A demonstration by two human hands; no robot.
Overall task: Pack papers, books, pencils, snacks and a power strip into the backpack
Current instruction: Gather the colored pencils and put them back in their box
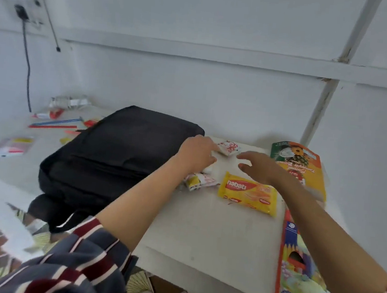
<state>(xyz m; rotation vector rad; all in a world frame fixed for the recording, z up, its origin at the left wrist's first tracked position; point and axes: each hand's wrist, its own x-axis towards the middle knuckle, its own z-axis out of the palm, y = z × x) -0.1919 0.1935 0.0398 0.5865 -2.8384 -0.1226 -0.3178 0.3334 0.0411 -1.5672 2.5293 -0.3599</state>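
Partly hidden under left hand (196, 155): white item (208, 170), blurred.

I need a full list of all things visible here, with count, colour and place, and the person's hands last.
backpack: one, black, centre-left.
nabati wafer packet: one, yellow, right of the backpack.
small snack packet: one, white and red, right of the backpack's far corner.
small packets: a few, white and yellow, under the left forearm.
pineapple-print pack: one, orange and green, far right.
coloured pencil box: one, red-edged, near right.
pencils: several, blue and red, left of the backpack.
power strip: one, white, back left.
papers: some, white with red and yellow, far left.
cable: one, dark, on the left wall.
left hand: by the small snack packet, grip unclear.
right hand: fingers spread, beyond the nabati wafer packet.
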